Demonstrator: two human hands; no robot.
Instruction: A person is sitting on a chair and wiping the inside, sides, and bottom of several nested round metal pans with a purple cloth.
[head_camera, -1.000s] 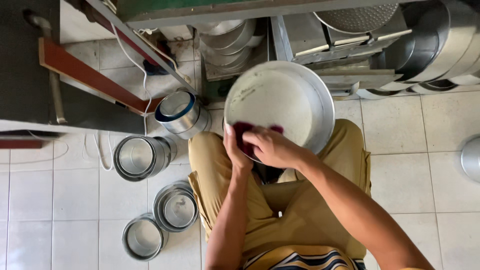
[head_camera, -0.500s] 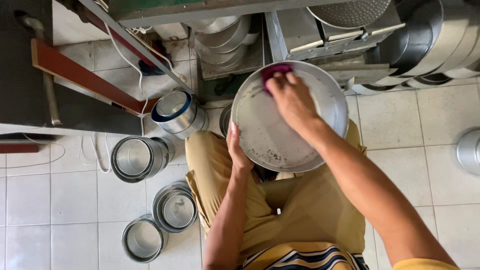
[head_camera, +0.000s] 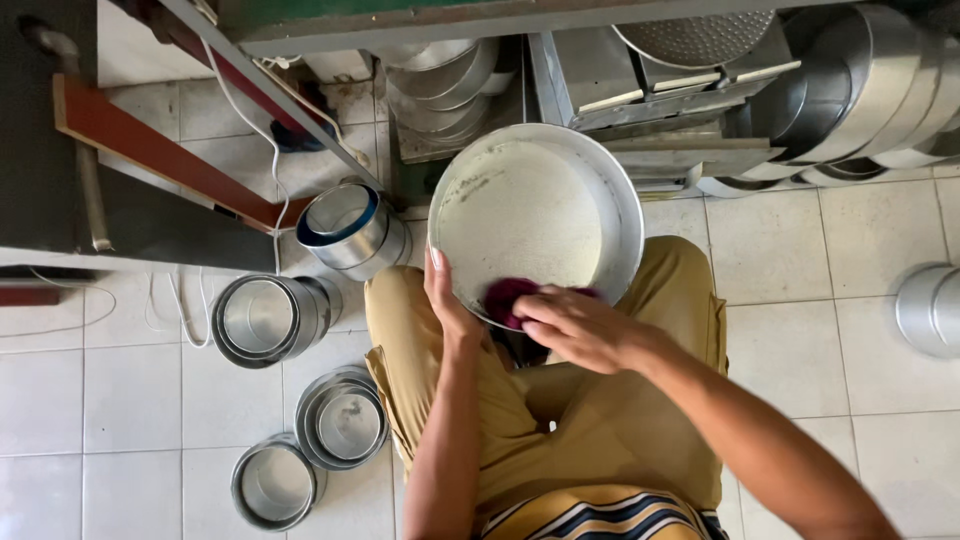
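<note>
pan (head_camera: 540, 215), round and metal, tilted on lap above tan trousers (head_camera: 560, 400), left hand (head_camera: 447, 300) pinching its near rim, right hand (head_camera: 580, 325) closed on soft maroon cloth (head_camera: 505, 295) inside pan; looks light, stiff, slick, best held by rim.

I sit over a floor (head_camera: 790, 350) of pale square tiles with thin dark lines between them. Small round metal tins (head_camera: 262, 318) stand on it at my left side. A red wooden beam (head_camera: 150, 150) slants near a dark wall. Up ahead, a metal rack (head_camera: 640, 90) holds stacked shiny pans (head_camera: 850, 100). A white cord (head_camera: 150, 310) lies curled on the tiles. Light is bright and soft.
</note>
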